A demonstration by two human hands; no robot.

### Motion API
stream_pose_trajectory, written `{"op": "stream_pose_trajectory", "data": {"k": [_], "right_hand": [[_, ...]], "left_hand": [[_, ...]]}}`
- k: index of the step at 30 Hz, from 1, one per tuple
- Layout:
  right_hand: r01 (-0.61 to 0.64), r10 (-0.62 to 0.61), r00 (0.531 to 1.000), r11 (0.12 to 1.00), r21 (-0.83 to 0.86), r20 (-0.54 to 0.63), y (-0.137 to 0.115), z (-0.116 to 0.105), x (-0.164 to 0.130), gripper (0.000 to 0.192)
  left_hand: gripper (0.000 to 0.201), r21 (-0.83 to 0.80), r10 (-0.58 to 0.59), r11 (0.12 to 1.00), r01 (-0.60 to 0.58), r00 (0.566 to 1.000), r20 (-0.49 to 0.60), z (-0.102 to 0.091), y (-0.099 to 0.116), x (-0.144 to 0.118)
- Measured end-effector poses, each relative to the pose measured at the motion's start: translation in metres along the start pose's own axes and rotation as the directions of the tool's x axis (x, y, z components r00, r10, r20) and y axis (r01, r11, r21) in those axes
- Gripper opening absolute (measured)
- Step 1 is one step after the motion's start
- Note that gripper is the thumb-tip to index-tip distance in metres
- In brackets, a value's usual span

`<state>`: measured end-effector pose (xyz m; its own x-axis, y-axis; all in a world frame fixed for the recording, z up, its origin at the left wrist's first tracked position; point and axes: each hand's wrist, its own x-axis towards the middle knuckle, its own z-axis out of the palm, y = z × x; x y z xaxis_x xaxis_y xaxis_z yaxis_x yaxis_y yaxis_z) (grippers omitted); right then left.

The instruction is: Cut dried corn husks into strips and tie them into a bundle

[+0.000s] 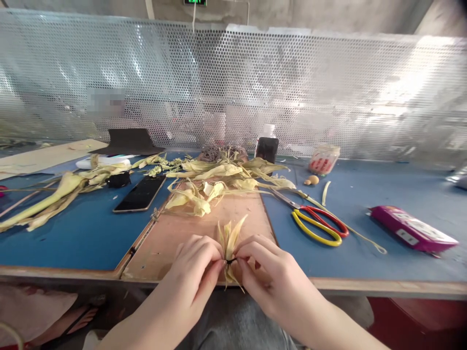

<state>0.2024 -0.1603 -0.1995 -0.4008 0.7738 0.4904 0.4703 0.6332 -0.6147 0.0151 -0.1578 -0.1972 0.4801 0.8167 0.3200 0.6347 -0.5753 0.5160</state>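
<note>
A small bundle of dried corn husk strips (229,238) stands upright at the table's front edge, its tips fanning upward and short ends hanging below. Round its narrow waist runs a black thread (229,261). My left hand (199,262) is closed, thumb and forefinger pinching at the left side of the thread. On the other side my right hand (268,272) pinches the thread's right end, its other fingers curled. Beyond my hands lies a loose pile of pale husks (219,182) on a tan board (233,218).
Scissors (317,223) with red and yellow handles lie right of the board. Farther right are a purple packet (410,228) and a jar (324,159). A phone (141,193) and a husk stalk (62,194) lie left. A perforated metal screen (233,87) stands behind.
</note>
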Motion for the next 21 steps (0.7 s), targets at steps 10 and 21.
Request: {"op": "stream_pose_trajectory", "data": {"k": [10,21], "right_hand": [[-0.022,0.031,0.997,0.992,-0.122,0.076,-0.003,-0.001,-0.005,0.005],[-0.247,0.246,0.962,0.969,-0.005,0.115,-0.004,0.001,0.007,0.036]], "left_hand": [[0.013,-0.055,-0.017,0.998,0.014,0.998,-0.066,0.006,-0.002,-0.003],[0.014,-0.061,0.03,0.997,-0.036,0.994,-0.108,0.007,0.0,-0.001]]}}
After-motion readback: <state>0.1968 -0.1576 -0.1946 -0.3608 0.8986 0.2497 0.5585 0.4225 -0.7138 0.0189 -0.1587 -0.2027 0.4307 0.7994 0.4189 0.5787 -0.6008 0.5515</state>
